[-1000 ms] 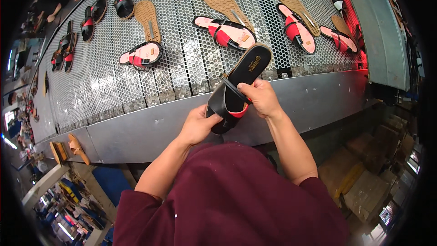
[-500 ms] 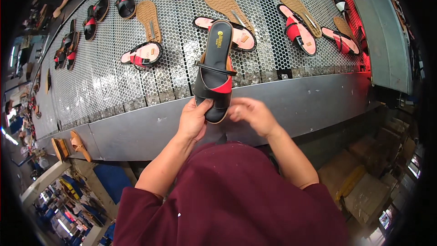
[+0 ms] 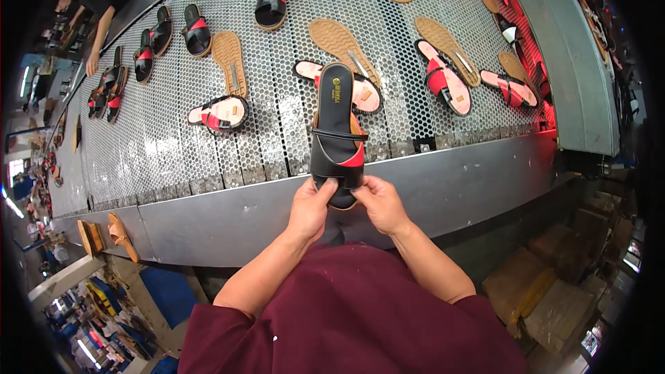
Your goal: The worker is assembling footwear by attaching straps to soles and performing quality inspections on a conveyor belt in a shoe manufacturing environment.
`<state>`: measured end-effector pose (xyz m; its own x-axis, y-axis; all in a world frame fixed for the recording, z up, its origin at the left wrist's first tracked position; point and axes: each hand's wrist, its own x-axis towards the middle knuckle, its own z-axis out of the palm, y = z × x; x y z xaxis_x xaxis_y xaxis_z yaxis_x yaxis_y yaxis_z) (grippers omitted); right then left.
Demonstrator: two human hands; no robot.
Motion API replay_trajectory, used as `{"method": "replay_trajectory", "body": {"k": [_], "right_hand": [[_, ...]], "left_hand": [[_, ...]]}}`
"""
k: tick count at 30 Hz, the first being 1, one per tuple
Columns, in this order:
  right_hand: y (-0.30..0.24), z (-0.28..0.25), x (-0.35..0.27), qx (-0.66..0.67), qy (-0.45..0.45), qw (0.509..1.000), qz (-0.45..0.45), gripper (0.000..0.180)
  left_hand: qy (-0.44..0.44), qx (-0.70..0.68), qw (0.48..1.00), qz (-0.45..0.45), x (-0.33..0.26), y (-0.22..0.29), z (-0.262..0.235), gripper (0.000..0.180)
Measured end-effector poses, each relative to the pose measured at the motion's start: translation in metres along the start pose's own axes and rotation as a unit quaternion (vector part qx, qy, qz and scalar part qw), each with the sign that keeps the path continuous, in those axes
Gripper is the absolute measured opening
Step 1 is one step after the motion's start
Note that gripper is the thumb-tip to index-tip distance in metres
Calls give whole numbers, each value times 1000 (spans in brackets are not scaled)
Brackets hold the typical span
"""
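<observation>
Nearly there: black sandal pressed toe-first at belt's near edge, left hand and right hand both clamped on its toe, release left.

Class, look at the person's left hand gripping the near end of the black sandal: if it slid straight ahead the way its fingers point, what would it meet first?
The left hand points up-picture, along the black sandal that it holds. Past the sandal it would probably first meet the pink insole lying on the perforated conveyor, though depth is hard to judge here.
</observation>
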<state>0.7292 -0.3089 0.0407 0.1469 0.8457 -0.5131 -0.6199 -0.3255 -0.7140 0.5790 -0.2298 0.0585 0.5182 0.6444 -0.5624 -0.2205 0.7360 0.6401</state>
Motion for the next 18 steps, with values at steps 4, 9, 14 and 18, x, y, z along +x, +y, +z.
{"method": "replay_trajectory", "body": {"k": [4,9,14,18], "right_hand": [[-46,-25,34,-19,24,996,-85,18],[-144,-71,150,2,24,980,-196,19],[-189,-40,214,-141,207,962,-103,49],[-159,-64,190,-309,173,925,-136,63]], "left_hand": [[90,434,878,178,4,23,-35,70],[151,786,501,328,49,112,-95,87],[106,816,446,352,92,153,-151,46],[116,762,438,462,86,180,-132,32]]}}
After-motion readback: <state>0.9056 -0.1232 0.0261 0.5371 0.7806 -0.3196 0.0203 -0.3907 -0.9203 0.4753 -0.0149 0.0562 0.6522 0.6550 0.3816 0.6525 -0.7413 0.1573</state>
